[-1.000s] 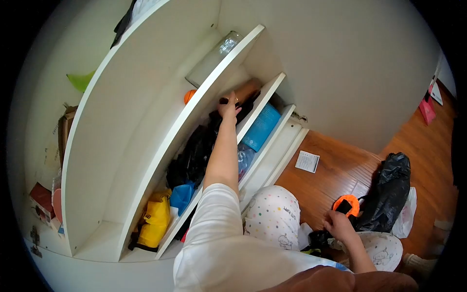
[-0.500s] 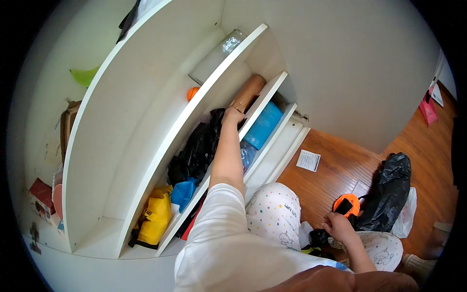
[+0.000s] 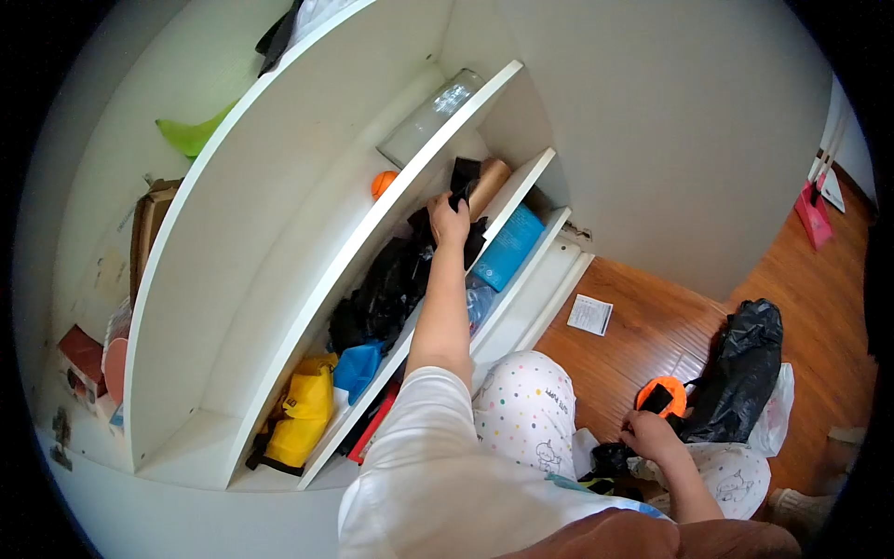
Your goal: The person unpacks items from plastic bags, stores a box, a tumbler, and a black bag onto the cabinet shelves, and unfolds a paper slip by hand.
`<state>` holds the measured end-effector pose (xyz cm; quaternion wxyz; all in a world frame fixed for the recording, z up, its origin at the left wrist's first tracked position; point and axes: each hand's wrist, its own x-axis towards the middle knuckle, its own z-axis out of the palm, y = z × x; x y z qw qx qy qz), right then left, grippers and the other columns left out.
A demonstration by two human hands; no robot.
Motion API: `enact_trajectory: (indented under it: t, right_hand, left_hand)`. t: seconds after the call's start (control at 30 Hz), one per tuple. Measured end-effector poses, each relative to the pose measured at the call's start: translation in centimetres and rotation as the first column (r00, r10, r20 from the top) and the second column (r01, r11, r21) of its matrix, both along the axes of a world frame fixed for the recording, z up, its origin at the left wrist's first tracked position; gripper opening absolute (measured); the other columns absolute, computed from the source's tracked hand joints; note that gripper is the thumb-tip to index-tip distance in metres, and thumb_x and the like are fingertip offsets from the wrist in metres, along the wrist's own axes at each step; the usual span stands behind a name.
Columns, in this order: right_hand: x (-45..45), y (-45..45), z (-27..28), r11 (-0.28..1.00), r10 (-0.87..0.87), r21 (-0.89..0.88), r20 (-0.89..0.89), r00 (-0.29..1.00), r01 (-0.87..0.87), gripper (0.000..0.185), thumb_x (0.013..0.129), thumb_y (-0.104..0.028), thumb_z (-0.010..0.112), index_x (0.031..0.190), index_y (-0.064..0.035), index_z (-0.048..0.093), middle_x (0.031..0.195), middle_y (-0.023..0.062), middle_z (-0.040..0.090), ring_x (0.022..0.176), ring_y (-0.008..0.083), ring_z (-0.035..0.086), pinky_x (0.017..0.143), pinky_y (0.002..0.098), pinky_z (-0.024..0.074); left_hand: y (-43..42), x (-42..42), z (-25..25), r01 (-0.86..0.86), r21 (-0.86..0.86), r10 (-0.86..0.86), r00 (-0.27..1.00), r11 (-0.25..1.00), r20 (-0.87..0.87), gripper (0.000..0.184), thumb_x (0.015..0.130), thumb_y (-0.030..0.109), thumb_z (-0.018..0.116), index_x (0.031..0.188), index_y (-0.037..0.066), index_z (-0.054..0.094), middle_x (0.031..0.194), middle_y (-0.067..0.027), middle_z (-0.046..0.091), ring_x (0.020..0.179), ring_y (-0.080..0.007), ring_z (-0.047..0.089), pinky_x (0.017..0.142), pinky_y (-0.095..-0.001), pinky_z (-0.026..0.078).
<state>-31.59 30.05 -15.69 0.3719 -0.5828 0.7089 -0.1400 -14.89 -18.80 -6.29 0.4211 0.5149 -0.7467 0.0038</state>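
Head view, 1 camera. The left hand (image 3: 449,219) is inside a shelf bay, fingers closed around a black item (image 3: 465,174); the item is in the bay but not released. The right hand (image 3: 652,436) is low, beside an orange disc (image 3: 671,388); whether its fingers are together or apart, I cannot tell (dark parts overlap there).

Progress: black plastic (image 3: 391,279), a blue pouch (image 3: 358,369) and a yellow bag (image 3: 308,410) already lie in the same bay. Outside it, on the floor (image 3: 633,289), are the disc, a black bundle (image 3: 742,373) and a white card (image 3: 590,315).

Surroundings: a brown cylinder (image 3: 489,184) crowds the black item, and the shelf board (image 3: 372,219) above probably limits lifting. A glass jar (image 3: 431,118) and 1 orange ball (image 3: 383,184) occupy the bay above.
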Motion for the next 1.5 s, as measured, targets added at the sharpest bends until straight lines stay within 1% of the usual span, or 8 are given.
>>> enact_trajectory:
  t: [0.4,0.53,0.7,0.77,0.9,1.03,1.07,1.5]
  right_hand:
    - [-0.7,0.4,-1.5,0.988,0.148,-0.015,-0.142,0.979,-0.152,0.023,0.074,-0.022,0.061,0.084,-0.0014,0.061,0.080,0.0196,0.062,0.077,0.0346,0.060,0.070,0.0408,0.0478]
    - [-0.5,0.7,-0.7,0.995,0.089,0.052,-0.115,0.989,-0.084,0.023,0.074,-0.022,0.060,0.083,-0.0016,0.061,0.079,0.0197,0.062,0.076,0.0347,0.060,0.069,0.0414,0.0479]
    - [-1.0,0.6,-3.1,0.993,0.106,0.060,-0.168,0.980,-0.098,0.026,0.075,-0.026,0.060,0.086,-0.0016,0.061,0.080,0.0203,0.061,0.076,0.0353,0.060,0.069,0.0423,0.0482]
    - [-1.1,0.6,-2.3,0.993,0.089,0.092,-0.181,0.980,-0.073,0.029,0.076,-0.028,0.061,0.087,-0.0013,0.061,0.081,0.0204,0.061,0.076,0.0357,0.060,0.069,0.0428,0.0483]
    - [-1.0,0.5,-1.0,0.997,0.020,0.080,-0.150,0.989,-0.008,0.029,0.075,-0.027,0.062,0.088,-0.0017,0.061,0.085,0.0190,0.062,0.081,0.0330,0.060,0.074,0.0405,0.0470]
    - [-0.9,1.6,-2.7,0.943,-0.264,0.229,0.083,0.961,0.240,0.027,0.083,-0.026,0.050,0.087,-0.0010,0.057,0.082,0.0178,0.063,0.081,0.0317,0.061,0.072,0.0406,0.0479]
    - [-1.0,0.6,1.0,0.993,-0.003,0.113,-0.126,0.992,0.018,0.025,0.081,-0.024,0.053,0.087,-0.0002,0.057,0.082,0.0186,0.062,0.079,0.0336,0.061,0.070,0.0420,0.0485]
    - [-0.4,0.3,-2.0,0.998,-0.001,-0.060,-0.085,0.996,-0.005,0.023,0.077,-0.020,0.060,0.085,0.0003,0.053,0.076,0.0201,0.058,0.074,0.0369,0.058,0.067,0.0432,0.0471]
  left_hand:
    - [10.2,-2.8,5.1,0.146,-0.432,-0.314,0.883,0.890,-0.349,0.015,0.083,0.002,0.050,0.096,-0.002,0.054,0.086,-0.0122,0.056,0.068,-0.0209,0.052,0.060,-0.0298,0.044]
    - [19.6,-5.1,2.4,0.577,-0.138,-0.584,0.732,0.805,-0.351,0.019,0.081,0.000,0.054,0.101,0.000,0.055,0.091,-0.0111,0.058,0.076,-0.0180,0.055,0.070,-0.0280,0.045]
    - [26.5,-7.6,9.9,0.905,-0.025,-0.891,0.414,0.426,-0.187,0.026,0.083,0.013,0.060,0.106,0.001,0.055,0.094,-0.0122,0.059,0.087,-0.0234,0.059,0.077,-0.0298,0.046]
    - [28.5,-7.9,13.6,0.999,-0.007,-0.966,0.038,0.041,-0.257,0.047,0.084,0.040,0.056,0.109,0.000,0.054,0.101,-0.0146,0.059,0.091,-0.0269,0.058,0.080,-0.0316,0.045]
    - [32.8,-7.0,16.8,0.827,0.001,-0.675,-0.458,-0.562,-0.579,0.110,0.057,0.078,0.049,0.129,-0.005,0.036,0.116,-0.0154,0.052,0.106,-0.0275,0.051,0.091,-0.0346,0.039]
    - [35.3,-8.4,18.6,0.534,-0.255,-0.207,-0.658,-0.806,-0.724,0.103,0.068,0.077,0.039,0.127,-0.008,0.036,0.118,-0.0303,0.045,0.112,-0.0357,0.046,0.092,-0.0517,0.034]
    - [35.4,-8.5,18.6,0.462,-0.314,-0.102,-0.678,-0.829,-0.728,0.103,0.068,0.077,0.039,0.127,-0.008,0.036,0.118,-0.0302,0.045,0.113,-0.0357,0.046,0.092,-0.0516,0.033]
    - [38.6,-5.8,15.2,0.377,-0.497,0.166,-0.643,-0.782,-0.748,0.096,0.071,0.071,0.040,0.126,-0.007,0.036,0.119,-0.0286,0.044,0.114,-0.0349,0.044,0.093,-0.0508,0.033]
